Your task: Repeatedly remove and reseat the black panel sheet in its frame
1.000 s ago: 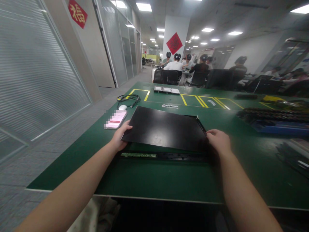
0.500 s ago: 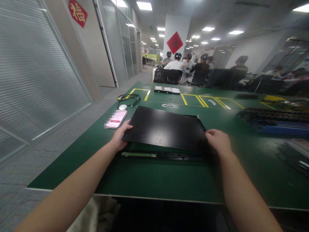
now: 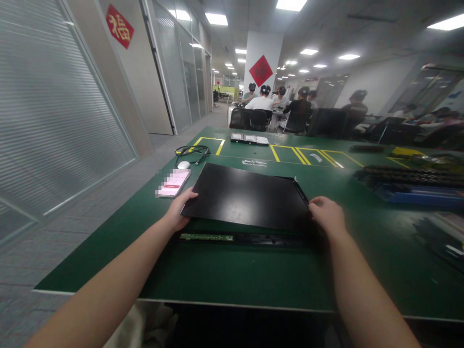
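A person's left hand (image 3: 178, 211) and right hand (image 3: 328, 215) grip the two near corners of a flat black panel (image 3: 246, 195) on a green table (image 3: 232, 270); each hand is closed on its corner, fingers hidden beneath; the panel's near edge is raised, its far edge low toward the table; under that raised edge lies a long dark strip (image 3: 246, 237) with a green section at its left end. The panel looks stiff and thin, probably light for its size, its glossy face likely to slip and to mark; opposite corners or side edges seem the safest hold. Left of the panel lies a phone (image 3: 174, 182), with a white mouse (image 3: 183, 165) and a coiled cable (image 3: 193, 152) beyond it; at the far right a blue tray (image 3: 416, 194) holds rows of dark parts (image 3: 409, 175), too blurred to identify; other people sit at desks in the far background.
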{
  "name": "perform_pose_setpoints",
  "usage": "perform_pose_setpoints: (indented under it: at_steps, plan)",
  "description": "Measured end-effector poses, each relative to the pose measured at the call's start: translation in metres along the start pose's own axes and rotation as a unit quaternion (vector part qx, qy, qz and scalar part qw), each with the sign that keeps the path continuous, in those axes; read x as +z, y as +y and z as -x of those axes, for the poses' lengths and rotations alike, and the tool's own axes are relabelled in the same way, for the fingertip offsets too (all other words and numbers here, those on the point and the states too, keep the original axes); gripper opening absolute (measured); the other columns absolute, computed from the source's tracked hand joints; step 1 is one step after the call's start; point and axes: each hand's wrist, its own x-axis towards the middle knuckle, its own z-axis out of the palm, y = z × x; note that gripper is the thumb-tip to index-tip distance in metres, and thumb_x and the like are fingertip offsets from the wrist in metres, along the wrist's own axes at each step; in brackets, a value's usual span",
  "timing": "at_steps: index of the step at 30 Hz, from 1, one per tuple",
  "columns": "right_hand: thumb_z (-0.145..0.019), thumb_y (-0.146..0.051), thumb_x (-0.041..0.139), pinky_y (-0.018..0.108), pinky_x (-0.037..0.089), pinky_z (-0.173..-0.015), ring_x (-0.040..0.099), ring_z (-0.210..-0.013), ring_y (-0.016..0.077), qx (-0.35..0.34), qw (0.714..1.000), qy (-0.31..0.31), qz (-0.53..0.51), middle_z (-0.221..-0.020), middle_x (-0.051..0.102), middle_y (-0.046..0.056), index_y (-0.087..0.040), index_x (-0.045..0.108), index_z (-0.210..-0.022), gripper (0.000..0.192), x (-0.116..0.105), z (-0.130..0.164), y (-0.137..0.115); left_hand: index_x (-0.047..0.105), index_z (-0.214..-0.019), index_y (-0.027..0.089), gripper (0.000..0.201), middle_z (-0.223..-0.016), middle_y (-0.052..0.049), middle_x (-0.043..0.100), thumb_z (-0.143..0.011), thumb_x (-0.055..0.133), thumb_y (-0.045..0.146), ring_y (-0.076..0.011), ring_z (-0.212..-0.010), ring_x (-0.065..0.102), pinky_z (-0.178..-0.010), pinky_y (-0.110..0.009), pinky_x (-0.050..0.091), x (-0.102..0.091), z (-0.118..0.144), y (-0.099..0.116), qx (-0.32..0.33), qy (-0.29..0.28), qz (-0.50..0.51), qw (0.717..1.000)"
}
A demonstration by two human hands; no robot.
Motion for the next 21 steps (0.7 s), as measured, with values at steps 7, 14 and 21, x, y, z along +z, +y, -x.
perform_pose_setpoints:
  at_steps: [7,14,21]
  plan:
    - [-0.08,-0.031,0.06,0.031,0.048,-0.066,0.068,-0.069,0.0214,0.021,1.0,-0.004,-0.016,-0.077,0.074,0.005,-0.024,0.074,-0.092,0.02,0.0013,-0.0001,0.0002,0.074,-0.1,0.014,0.037,-0.071,-0.004,0.075,-0.065,0.066,0.013,-0.021,-0.058,0.068,-0.057,-0.03,0.053,0.0021,0.001,0.0014,-0.013,0.012,0.01,1.0]
    - [-0.078,-0.032,0.062,0.031,0.046,-0.061,0.066,-0.065,0.0216,0.018,1.0,0.008,-0.01,-0.071,0.072,0.005,-0.023,0.073,-0.087,0.017,0.0022,-0.0011,0.0011,0.074,-0.099,0.015,0.036,-0.073,-0.005,0.075,-0.064,0.064,0.013,-0.0224,-0.063,0.07,-0.057,-0.029,0.053,0.0035,0.0017,0.0015,-0.015,0.022,0.007,1.0]
    - [-0.078,-0.031,0.064,0.031,0.047,-0.063,0.068,-0.065,0.0211,0.01,1.0,0.014,-0.013,-0.072,0.074,0.005,-0.023,0.073,-0.085,0.014,0.0051,-0.0032,0.0041,0.074,-0.092,0.015,0.028,-0.071,-0.004,0.075,-0.067,0.061,0.011,-0.0209,-0.063,0.07,-0.059,-0.028,0.054,0.0053,0.0026,0.0027,-0.023,0.036,0.015,0.999]
